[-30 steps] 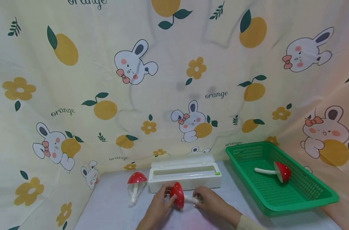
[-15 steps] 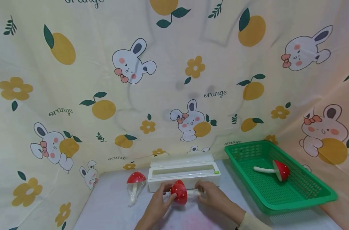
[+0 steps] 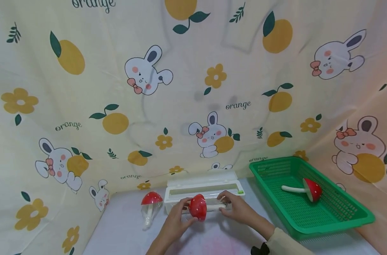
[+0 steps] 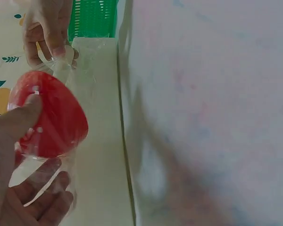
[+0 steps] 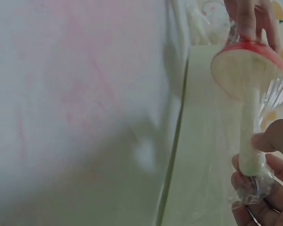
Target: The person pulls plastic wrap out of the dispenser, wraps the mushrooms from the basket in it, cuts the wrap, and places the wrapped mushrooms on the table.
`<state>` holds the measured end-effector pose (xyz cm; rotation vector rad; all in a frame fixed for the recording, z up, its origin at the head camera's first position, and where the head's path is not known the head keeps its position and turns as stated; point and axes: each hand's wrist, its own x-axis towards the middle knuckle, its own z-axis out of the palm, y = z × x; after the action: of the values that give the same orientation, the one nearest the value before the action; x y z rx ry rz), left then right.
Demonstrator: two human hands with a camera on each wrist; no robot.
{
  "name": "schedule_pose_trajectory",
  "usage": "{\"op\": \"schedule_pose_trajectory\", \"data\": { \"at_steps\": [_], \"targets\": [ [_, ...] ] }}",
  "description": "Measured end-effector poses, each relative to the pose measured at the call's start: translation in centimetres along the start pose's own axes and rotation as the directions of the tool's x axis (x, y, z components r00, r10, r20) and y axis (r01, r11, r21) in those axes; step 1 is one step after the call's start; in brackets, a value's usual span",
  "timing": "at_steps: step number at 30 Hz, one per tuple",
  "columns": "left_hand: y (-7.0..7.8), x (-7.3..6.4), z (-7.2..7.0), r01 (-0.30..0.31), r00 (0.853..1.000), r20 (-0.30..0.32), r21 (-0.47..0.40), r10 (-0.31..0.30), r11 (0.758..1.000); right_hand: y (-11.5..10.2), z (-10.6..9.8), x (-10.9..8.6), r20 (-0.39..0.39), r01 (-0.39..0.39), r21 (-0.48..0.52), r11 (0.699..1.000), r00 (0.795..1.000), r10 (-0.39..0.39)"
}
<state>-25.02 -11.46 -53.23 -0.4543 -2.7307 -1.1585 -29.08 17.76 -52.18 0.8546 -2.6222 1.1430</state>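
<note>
A toy mushroom with a white-dotted red cap and white stem lies sideways in the air, wrapped in clear plastic film. My left hand holds it by the cap, thumb on the near side. At the stem's end my right hand pinches the stem together with bunched film, clearest in the right wrist view. Both hands are just in front of a white cling film dispenser, which has its lid raised and a small green piece at its right end.
Left of the dispenser lies another film-wrapped mushroom. A green plastic basket stands at the right, with an unwrapped mushroom inside. Behind the white-covered table hangs a patterned cloth.
The held mushroom has risen slightly toward the dispenser, with both hands moving along. The right fingers have shifted at the stem's end. The basket and the other mushrooms stay put.
</note>
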Motion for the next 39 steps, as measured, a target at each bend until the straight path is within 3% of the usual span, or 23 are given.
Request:
{"op": "schedule_pose_trajectory", "data": {
  "at_steps": [3, 14, 24, 28, 33, 39],
  "targets": [
    [0.3, 0.5, -0.3, 0.016, 0.999, -0.028, 0.013, -0.016, 1.000, -0.1, -0.2, 0.3, -0.015, -0.014, -0.007, 1.000, 1.000, 0.014],
    [1.4, 1.6, -1.1, 0.072, 0.993, -0.096, 0.050, -0.067, 0.996, 0.1, 0.3, 0.6, -0.069, 0.086, -0.015, 0.996, 0.994, -0.087],
    [1.6, 2.5, -1.4, 0.087, 0.985, -0.157, 0.071, -0.075, 0.994, 0.1, 0.8, 1.4, -0.113, 0.128, -0.231, 0.965, 0.981, -0.157],
    [1.5, 2.8, -1.6, 0.078, 0.989, -0.129, -0.005, -0.078, 0.997, 0.1, 0.9, 1.8, -0.147, 0.127, -0.253, 0.959, 0.975, -0.168],
    [1.1, 3.1, -2.1, 0.085, 0.995, -0.043, -0.129, -0.091, 0.988, -0.2, 0.8, 2.3, -0.160, 0.101, -0.257, 0.961, 0.976, -0.145],
    [1.3, 3.4, -3.0, 0.056, 0.998, 0.014, -0.148, -0.055, 0.987, -0.8, 0.1, 2.7, -0.185, 0.095, -0.286, 0.953, 0.971, -0.152]
  ]
}}
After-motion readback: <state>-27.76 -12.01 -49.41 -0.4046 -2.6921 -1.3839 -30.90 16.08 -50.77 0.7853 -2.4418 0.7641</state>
